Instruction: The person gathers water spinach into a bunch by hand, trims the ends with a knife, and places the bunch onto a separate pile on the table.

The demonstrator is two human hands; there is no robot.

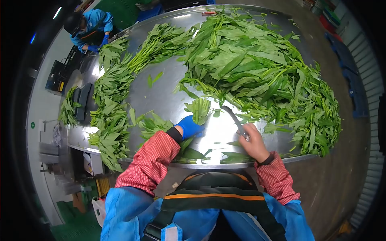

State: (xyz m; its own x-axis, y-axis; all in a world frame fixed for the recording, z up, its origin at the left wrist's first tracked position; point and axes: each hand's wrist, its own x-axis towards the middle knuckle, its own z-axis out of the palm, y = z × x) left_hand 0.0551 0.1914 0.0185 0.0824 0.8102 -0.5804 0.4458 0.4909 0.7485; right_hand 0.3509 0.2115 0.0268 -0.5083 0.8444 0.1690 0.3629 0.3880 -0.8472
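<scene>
My left hand [189, 127], in a blue glove, grips the stems of a small bunch of leafy greens [199, 109] that lies on the steel table [165, 94]. My bare right hand [254, 142] holds a curved knife [234, 117] by its handle, with the blade pointing up and left toward the bunch. The blade tip is close to the bunch; I cannot tell if it touches. A few cut leaves [237, 156] lie by the table's front edge between my hands.
A big loose heap of greens [261, 72] covers the table's right and far side. Tied or aligned bunches [110, 108] run along the left edge. Another person in blue [90, 30] works at the far left corner. Dark trays [82, 100] sit left of the table.
</scene>
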